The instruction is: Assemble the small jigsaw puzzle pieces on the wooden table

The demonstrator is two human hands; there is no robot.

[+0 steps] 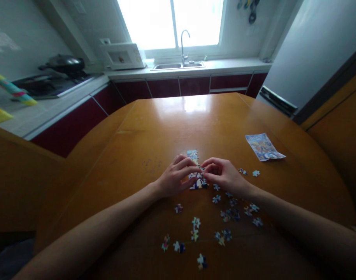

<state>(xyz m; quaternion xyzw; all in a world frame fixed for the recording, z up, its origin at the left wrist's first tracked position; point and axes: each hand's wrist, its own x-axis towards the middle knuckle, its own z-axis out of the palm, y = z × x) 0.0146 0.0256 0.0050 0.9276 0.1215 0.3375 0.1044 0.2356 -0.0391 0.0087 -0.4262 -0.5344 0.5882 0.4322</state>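
Note:
A narrow strip of joined jigsaw pieces (193, 156) lies on the round wooden table (154, 132), running away from me. My left hand (175, 179) rests on its left side with fingers curled and tips pressed onto the strip. My right hand (223, 175) meets it from the right, thumb and fingers pinched together at the strip's edge; what sits in the pinch is too small to name. Several loose pieces (226, 215) lie scattered near me, below both hands.
A printed picture sheet (263, 147) lies flat at the right of the table, with two stray pieces (256, 173) near it. Beyond the table are a counter with sink (178, 65), a microwave (122, 56), a stove with a wok (65, 64), and a grey fridge (309, 50).

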